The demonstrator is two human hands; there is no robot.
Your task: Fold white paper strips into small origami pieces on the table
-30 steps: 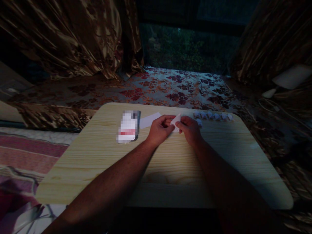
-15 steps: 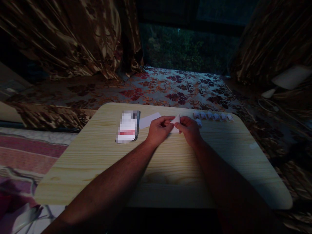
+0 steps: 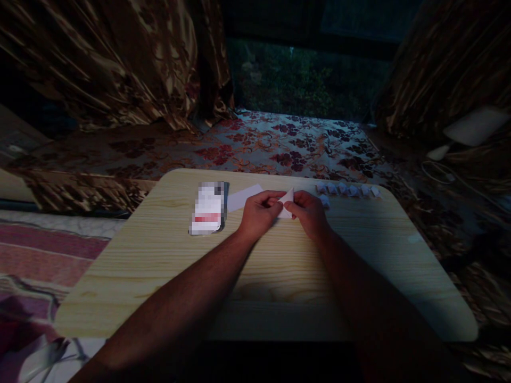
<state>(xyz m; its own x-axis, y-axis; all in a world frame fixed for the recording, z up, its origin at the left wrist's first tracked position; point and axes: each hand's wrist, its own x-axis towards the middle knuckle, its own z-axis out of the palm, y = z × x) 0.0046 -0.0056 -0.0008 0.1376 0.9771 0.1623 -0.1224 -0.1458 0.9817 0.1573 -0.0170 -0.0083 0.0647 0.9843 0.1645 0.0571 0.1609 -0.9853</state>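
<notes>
A small piece of folded white paper (image 3: 287,205) with a pointed top is pinched between my two hands, over the far middle of the wooden table (image 3: 167,276). My left hand (image 3: 259,211) is closed on its left side, thumb on the near face. On the right side my right hand (image 3: 309,210) grips it, with the thumb pressed against it. Both sets of fingertips are partly hidden behind the paper. Flat white paper (image 3: 243,197) lies just left of my left hand. Small folded paper pieces (image 3: 342,189) stand in a row beyond my right hand, and another folded piece (image 3: 324,201) sits beside its knuckles.
A blurred-out phone-shaped object (image 3: 208,207) lies on the table's left part. A whitish scrap (image 3: 414,239) is near the right edge. Behind the table is a ledge with flowered cloth (image 3: 263,141), with a white lamp (image 3: 475,127) at right. A striped bed cover (image 3: 48,255) is at left.
The folded paper and both hands stay almost in place, with only a slight shift of the paper's tip to the left. The hold is unchanged.
</notes>
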